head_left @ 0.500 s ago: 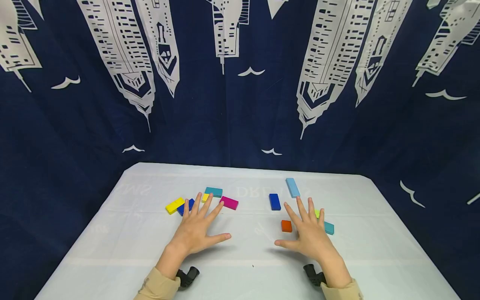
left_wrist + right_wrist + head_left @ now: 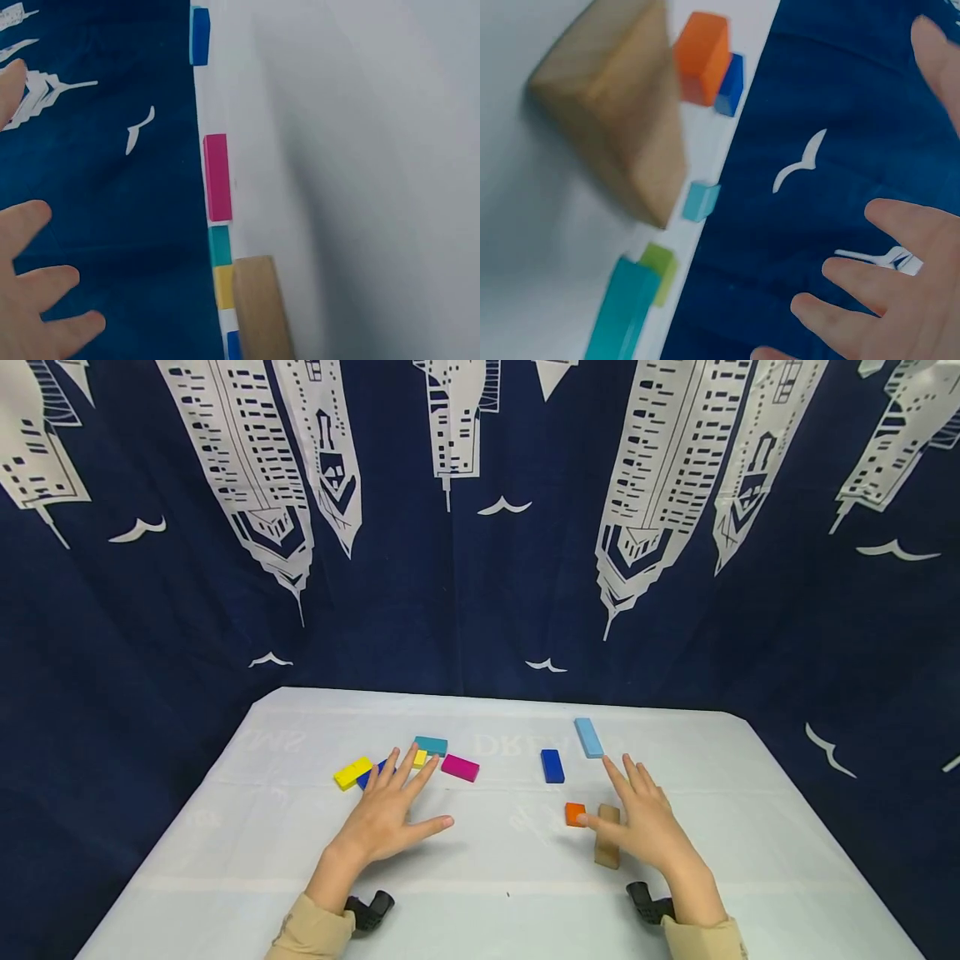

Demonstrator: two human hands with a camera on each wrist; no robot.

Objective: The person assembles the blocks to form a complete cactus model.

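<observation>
Fingers spread, my left hand (image 2: 378, 822) hovers over the white table and holds nothing. Just past its fingertips are a yellow block (image 2: 352, 772), a partly covered blue block (image 2: 363, 781), a small yellow block (image 2: 420, 759), a teal block (image 2: 431, 746) and a magenta block (image 2: 461, 768). A wooden block (image 2: 262, 311) shows in the left wrist view. My right hand (image 2: 651, 828) is also spread and empty, above another wooden block (image 2: 607, 852). Its thumb overlaps the edge of an orange block (image 2: 574, 814) in the head view; contact is unclear. It hides lime (image 2: 660, 266) and teal blocks (image 2: 622, 307) there.
Toward the back right of the white table (image 2: 495, 868) lie a dark blue block (image 2: 552, 767) and a light blue block (image 2: 588, 737). A navy cloth (image 2: 450, 593) with white printed buildings hangs behind the table.
My right hand has shifted right, uncovering a wooden block and covering the lime and teal blocks. The left hand has moved slightly left. The blocks stay in place.
</observation>
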